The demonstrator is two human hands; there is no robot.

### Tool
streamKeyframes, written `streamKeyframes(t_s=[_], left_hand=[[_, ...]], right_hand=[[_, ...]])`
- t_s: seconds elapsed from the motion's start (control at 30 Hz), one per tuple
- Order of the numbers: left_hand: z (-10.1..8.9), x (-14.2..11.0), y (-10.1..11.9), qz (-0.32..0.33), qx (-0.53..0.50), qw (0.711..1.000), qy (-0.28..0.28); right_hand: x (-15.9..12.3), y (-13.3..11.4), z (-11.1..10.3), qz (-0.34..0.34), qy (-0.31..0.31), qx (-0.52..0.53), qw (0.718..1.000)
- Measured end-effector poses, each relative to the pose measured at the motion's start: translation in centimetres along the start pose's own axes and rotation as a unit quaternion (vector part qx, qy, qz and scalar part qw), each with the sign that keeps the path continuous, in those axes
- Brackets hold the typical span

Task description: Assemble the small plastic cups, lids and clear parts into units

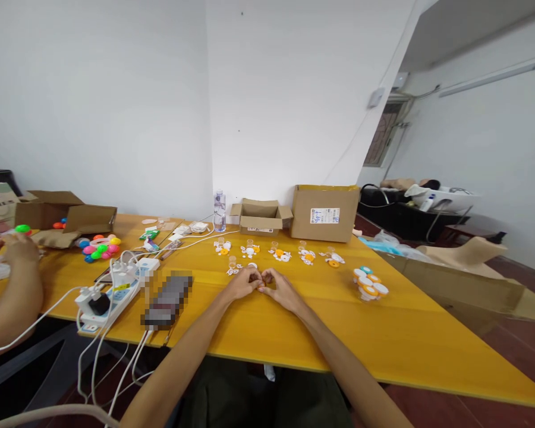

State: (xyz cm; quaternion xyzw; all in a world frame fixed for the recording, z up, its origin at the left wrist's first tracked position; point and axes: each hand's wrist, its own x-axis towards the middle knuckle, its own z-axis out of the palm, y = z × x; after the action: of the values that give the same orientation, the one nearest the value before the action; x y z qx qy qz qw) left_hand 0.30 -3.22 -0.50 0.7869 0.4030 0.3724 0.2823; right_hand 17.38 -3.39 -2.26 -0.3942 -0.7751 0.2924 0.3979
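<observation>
My left hand (243,284) and my right hand (280,290) meet above the middle of the table, fingertips pinched together. Whatever they grip is small and mostly hidden by the fingers. Just behind my left hand lie a small clear cup (232,261) and white pieces with dark marks (233,271). Farther back, several similar groups form a row, each with a clear cup (274,245), orange and white round parts and little white pieces. An orange ring (334,264) belongs to the rightmost group. To the right stands a cluster of round containers with orange, white and teal lids (370,283).
An open small carton (261,216), a larger cardboard box (324,214) and a water bottle (220,211) stand along the wall. On the left are a power strip (131,285) with cables, a blurred dark device (168,300), colourful balls (100,248) and another person's arm (20,279).
</observation>
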Motion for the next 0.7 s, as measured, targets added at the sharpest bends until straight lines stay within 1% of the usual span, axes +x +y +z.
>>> streamKeyframes(t_s=[0.2, 0.47, 0.7], left_hand=[[-0.11, -0.10, 0.12, 0.004, 0.010, 1.000, -0.001], [-0.04, 0.04, -0.10, 0.005, -0.009, 1.000, -0.010], [-0.03, 0.01, -0.32, 0.019, -0.015, 1.000, -0.016]], right_hand=[[0.05, -0.03, -0.01, -0.007, -0.005, 0.010, 1.000], [0.06, 0.03, 0.05, -0.009, -0.003, 0.002, 1.000], [0.00, 0.04, 0.06, -0.015, -0.004, -0.006, 1.000]])
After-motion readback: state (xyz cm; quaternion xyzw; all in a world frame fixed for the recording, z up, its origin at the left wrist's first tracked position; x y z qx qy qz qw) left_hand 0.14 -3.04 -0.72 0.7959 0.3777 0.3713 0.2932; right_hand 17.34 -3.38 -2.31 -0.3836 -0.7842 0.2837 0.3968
